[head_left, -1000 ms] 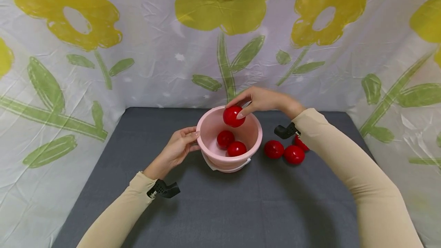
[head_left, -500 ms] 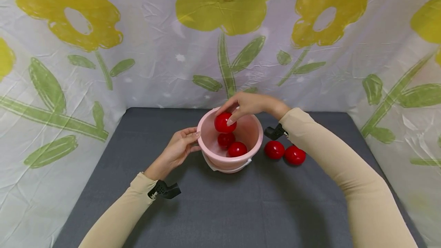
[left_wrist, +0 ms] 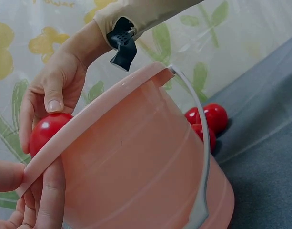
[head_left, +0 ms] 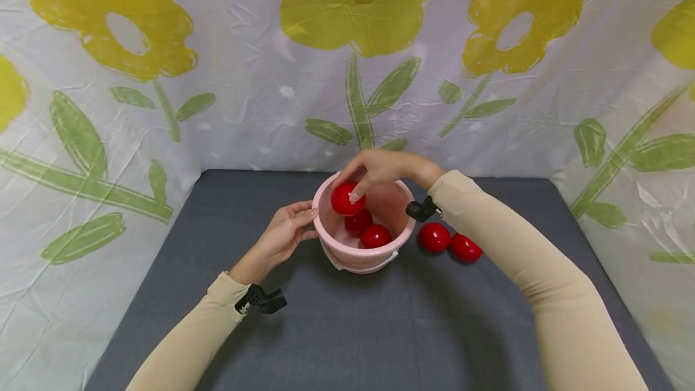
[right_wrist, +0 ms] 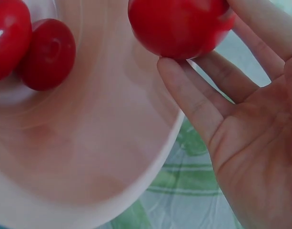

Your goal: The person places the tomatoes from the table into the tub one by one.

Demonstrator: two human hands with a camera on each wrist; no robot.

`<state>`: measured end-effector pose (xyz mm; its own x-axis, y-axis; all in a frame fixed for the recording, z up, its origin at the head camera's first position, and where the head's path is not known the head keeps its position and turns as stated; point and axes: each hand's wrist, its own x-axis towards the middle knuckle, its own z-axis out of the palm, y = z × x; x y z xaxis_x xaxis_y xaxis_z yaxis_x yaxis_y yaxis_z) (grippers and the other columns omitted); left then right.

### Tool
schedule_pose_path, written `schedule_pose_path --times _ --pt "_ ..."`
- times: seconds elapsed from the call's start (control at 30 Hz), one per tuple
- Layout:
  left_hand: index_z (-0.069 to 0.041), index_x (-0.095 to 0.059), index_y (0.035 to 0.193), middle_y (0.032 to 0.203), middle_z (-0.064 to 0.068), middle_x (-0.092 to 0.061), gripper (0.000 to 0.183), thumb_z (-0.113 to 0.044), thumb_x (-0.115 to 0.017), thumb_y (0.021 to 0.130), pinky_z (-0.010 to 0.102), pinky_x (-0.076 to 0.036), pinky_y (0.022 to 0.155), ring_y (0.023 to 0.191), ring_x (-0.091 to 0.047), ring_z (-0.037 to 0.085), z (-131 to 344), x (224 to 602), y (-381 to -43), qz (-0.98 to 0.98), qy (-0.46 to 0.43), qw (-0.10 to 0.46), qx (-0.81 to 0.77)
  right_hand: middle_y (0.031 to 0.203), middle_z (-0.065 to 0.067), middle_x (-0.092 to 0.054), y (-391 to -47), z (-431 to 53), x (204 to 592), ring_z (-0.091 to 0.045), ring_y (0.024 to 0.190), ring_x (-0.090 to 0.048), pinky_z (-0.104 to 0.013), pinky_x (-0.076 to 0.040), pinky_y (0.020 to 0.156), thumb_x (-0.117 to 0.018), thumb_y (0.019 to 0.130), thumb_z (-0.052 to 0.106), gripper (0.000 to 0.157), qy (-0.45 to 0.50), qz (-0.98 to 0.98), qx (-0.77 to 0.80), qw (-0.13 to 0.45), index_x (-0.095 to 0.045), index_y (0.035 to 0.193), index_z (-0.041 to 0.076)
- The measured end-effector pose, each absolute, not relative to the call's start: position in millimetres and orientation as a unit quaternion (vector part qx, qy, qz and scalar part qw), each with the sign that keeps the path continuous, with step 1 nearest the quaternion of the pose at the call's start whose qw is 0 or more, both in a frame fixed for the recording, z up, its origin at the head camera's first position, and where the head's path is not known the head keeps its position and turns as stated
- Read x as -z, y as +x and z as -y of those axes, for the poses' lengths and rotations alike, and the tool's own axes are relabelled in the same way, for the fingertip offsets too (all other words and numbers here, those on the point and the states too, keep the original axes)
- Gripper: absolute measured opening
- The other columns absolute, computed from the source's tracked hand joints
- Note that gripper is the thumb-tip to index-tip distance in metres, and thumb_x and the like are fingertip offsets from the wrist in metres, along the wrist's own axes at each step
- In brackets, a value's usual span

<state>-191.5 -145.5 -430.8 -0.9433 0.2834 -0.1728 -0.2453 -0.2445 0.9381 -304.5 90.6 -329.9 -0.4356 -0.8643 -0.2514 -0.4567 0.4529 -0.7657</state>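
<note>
Right grip around red ball, now nearer left grip around bucket rim

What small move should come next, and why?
Probably lower the held ball deeper into the bucket before letting go: the right hand has it near the rim, while two balls lie at the bottom and the left hand grips the rim.

There are six red balls (three outside) and one pink bucket.
</note>
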Motion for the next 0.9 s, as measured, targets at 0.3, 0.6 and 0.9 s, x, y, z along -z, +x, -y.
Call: schedule_pose_path --times 0.3,0.6,0.9 --pt "0.013 -0.036 0.14 0.109 0.002 -0.065 0.046 -0.005 -0.051 0.1 0.023 -0.062 0.073 0.088 -0.069 0.007 145 434 -192 -0.595 0.016 0.166 -0.786 0.13 -0.009 -0.067 -305 -86 335 -0.024 0.116 -0.065 -0.035 -0.058 0.096 -0.073 0.088 0.01 0.047 -0.42 -0.778 0.321 0.34 -0.063 0.133 0.009" --pt "0.015 -0.035 0.14 0.111 0.006 -0.064 0.047 -0.005 -0.051 0.101 0.022 -0.061 0.071 0.088 -0.068 0.007 145 433 -193 -0.595 0.014 0.165 -0.787 0.13 -0.019 -0.065 -307 -91 327 -0.034 0.124 -0.061 -0.038 -0.052 0.106 -0.073 0.088 0.01 0.044 -0.437 -0.778 0.33 0.308 -0.064 0.13 0.004" --pt "0.016 -0.033 0.141 0.106 0.003 -0.064 0.047 -0.004 -0.049 0.101 0.021 -0.061 0.069 0.084 -0.067 0.004 144 431 -192 -0.589 0.017 0.164 -0.791 0.129 -0.02 -0.066 -307 -100 326 -0.034 0.121 -0.063 -0.038 -0.053 0.104 -0.072 0.089 0.007 0.042 -0.439 -0.779 0.336 0.297 -0.064 0.13 0.002"
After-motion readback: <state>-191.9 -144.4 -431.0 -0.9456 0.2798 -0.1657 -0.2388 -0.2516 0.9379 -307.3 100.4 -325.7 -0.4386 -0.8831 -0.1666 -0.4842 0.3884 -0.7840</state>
